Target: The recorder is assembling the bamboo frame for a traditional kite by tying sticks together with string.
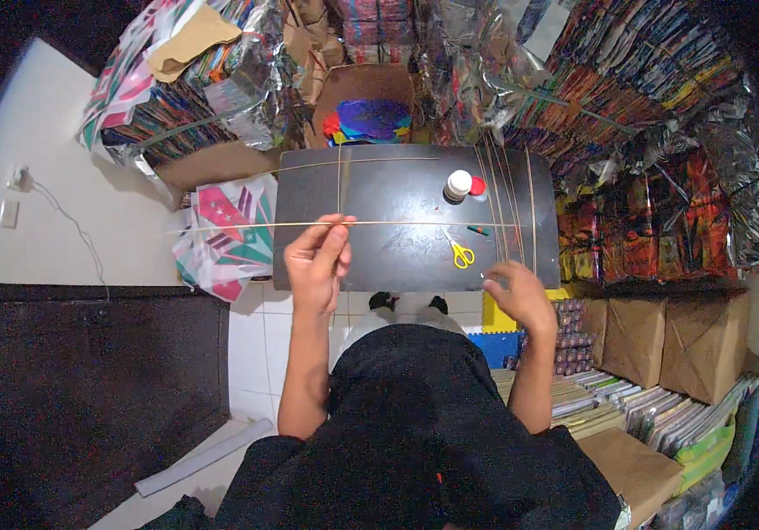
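Note:
My left hand [316, 265] pinches a thin pale stick [423, 223] between thumb and fingertips, held level across the dark table [379, 269]. The stick reaches well past the hand on both sides. My right hand [525, 299] hovers by the table's near right edge, its fingers curled toward the thumb; a tiny pale spot shows at the tips, too small to name. Between the hands lie yellow-handled scissors [463, 256] and a small dark green cylinder [477, 230]. Behind them stands a white bottle [458, 184] next to a red lid [478, 186].
More thin sticks [534, 194] lie along the table's right side, others at the far left. A cardboard box [366, 84] holding colourful material stands behind the table. Wrapped stacks [644, 97] crowd the right, and a printed plastic sheet [225, 234] hangs on the left.

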The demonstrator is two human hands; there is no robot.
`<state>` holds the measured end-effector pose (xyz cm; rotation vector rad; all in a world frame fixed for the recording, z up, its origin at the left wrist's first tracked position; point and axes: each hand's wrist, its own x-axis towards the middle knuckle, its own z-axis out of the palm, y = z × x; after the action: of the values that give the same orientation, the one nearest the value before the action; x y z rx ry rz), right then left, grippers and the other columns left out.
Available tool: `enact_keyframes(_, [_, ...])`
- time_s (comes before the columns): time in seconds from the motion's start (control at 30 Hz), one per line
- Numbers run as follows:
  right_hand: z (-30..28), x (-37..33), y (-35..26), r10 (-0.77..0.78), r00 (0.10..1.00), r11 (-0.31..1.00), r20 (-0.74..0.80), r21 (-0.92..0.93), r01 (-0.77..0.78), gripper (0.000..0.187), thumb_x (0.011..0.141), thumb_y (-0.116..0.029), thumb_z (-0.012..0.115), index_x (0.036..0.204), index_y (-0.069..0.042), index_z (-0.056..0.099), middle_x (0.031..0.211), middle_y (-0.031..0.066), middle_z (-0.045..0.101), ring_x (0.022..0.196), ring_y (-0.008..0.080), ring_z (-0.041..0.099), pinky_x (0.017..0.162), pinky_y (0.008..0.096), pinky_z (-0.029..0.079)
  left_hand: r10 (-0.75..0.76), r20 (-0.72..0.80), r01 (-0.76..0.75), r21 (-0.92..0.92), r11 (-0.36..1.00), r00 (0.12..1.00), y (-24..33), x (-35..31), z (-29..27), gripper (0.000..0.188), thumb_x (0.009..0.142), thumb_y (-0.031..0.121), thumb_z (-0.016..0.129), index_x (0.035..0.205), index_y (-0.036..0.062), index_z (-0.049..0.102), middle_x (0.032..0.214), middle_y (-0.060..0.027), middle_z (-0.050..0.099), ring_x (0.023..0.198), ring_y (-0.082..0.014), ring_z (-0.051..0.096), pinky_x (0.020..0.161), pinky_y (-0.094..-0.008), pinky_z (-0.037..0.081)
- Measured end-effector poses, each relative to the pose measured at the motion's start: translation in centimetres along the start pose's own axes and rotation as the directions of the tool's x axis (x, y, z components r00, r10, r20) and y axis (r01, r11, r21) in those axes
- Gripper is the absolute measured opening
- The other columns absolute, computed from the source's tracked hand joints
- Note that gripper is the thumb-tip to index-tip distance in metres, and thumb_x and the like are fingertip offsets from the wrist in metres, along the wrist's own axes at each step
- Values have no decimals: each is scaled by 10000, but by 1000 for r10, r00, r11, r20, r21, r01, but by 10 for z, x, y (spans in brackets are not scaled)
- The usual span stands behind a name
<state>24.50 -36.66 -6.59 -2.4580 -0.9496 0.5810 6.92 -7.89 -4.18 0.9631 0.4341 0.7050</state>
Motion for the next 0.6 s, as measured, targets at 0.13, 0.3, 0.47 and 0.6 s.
enact_keyframes(0.13, [17,14,-61,-303,921,900,-244,244,361,480,944,-196,613,1380,-17,522,1424,217,525,1303,363,523,1112,428,385,-64,48,60,82,995,997,-6,-9,29,186,935,69,687,1101,-11,713,1011,-113,733,602,-56,544,466,-190,387])
enact_keyframes(0.3, [26,12,-120,-288,944,474,-162,833,287,372,1003,-164,531,1352,-35,538,1197,136,626,1116,198,605,987,342,457,-138,84,119,196,973,987,-9,-16,47,203,929,69,690,1111,-16,722,941,-59,736,616,-33,545,478,-180,394])
enact_keyframes(0.47, [15,6,-127,-217,976,675,32,727,126,224,1009,-136,501,1173,-23,603,890,56,611,788,109,545,727,285,461,-153,79,123,296,947,985,-11,-13,39,209,941,78,680,1119,-27,705,1015,-100,740,599,-30,545,461,-185,401])
enact_keyframes(0.6, [21,4,-128,-252,967,670,-22,717,191,178,999,-117,512,1047,-5,642,811,18,617,699,63,506,621,251,432,-193,106,141,374,916,975,-15,-14,34,187,934,83,686,1082,-20,733,984,-58,742,631,-24,546,490,-178,405])
